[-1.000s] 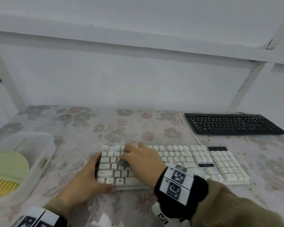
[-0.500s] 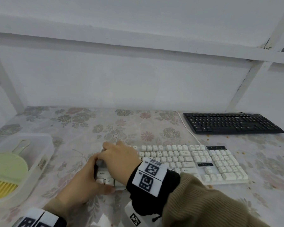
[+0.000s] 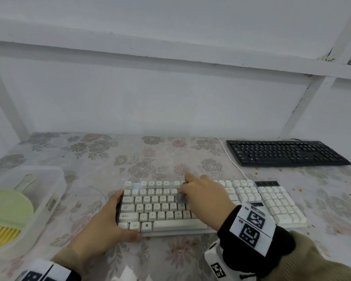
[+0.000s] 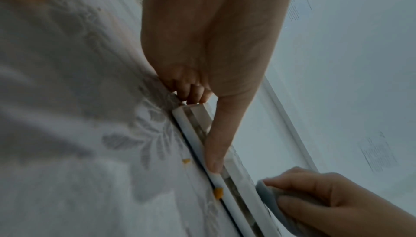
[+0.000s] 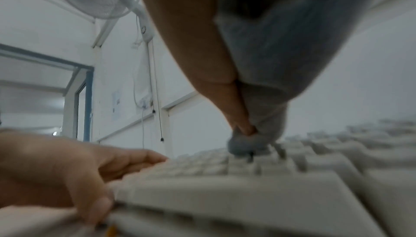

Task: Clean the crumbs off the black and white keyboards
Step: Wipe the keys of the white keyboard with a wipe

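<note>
**Wiping the white keyboard while the other hand steadies it**

A white keyboard lies on a desk covered with a flowered cloth, directly in front of the person. All places below are given relative to this keyboard.

The left hand clamps its left end: the thumb lies along the near edge and the fingers wrap the far side of that corner. The right hand sits over the middle of the upper key rows, fingers and thumb pinched on a small wad of grey cloth that presses down onto the keys (the wrist view shows the thumb tip digging into it).

Behind the keyboard and to its right, well apart from it, lies the black keyboard, with no hand on it. A few orange crumbs dot the desk between the two keyboards, and more lie against the white keyboard's near edge. To its left stands a clear plastic tub holding a green and yellow brush.

To do this stroke well, it seems wise to keep the left hand firm so the board does not slide, press the cloth lightly, and sweep along each row in one direction, off an edge, so crumbs leave rather than drop between keys. The number pad at the right end probably awaits its turn.
</note>
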A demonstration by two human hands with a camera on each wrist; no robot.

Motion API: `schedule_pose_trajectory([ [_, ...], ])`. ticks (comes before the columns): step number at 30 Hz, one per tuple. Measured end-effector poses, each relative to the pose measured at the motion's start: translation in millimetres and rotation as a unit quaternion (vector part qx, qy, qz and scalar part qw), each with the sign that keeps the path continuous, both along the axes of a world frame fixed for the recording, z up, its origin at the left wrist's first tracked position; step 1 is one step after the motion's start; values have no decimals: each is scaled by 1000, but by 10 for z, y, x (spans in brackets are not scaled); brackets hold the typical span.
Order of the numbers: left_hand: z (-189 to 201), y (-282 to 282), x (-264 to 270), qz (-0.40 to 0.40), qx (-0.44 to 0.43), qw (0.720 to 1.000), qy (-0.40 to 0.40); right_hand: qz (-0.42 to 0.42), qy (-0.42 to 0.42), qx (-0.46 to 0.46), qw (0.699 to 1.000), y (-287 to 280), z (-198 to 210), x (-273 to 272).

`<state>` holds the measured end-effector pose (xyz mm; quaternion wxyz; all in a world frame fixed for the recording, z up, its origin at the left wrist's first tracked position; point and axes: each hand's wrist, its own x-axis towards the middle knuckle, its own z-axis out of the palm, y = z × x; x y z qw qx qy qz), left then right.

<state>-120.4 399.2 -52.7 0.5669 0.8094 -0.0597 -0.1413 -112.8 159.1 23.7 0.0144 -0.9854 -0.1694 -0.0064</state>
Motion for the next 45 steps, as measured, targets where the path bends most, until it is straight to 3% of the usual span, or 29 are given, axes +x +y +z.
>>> schedule_pose_trajectory([
  [6,-14,11,16,0,6,1000,0,37,-19,19,999,-159,-207,2],
  [15,26,-10,1,-6,5,1000,-3,-112,-24,-2,993,-892,-256,-152],
  [24,32,-3,-5,-6,1,1000,-1,-186,41,-64,980,-811,81,-82],
  [29,54,-6,1,-8,10,1000,-3,-33,60,71,995,-393,61,1],
  [32,43,6,1,-12,20,1000,-1,23,48,53,997,-223,-83,-1],
  [41,41,0,-1,-7,14,1000,2,-123,-9,-9,992,-1003,-162,-142],
  [45,53,-14,-1,-7,11,1000,3,-143,17,-50,988,-948,-59,-128],
])
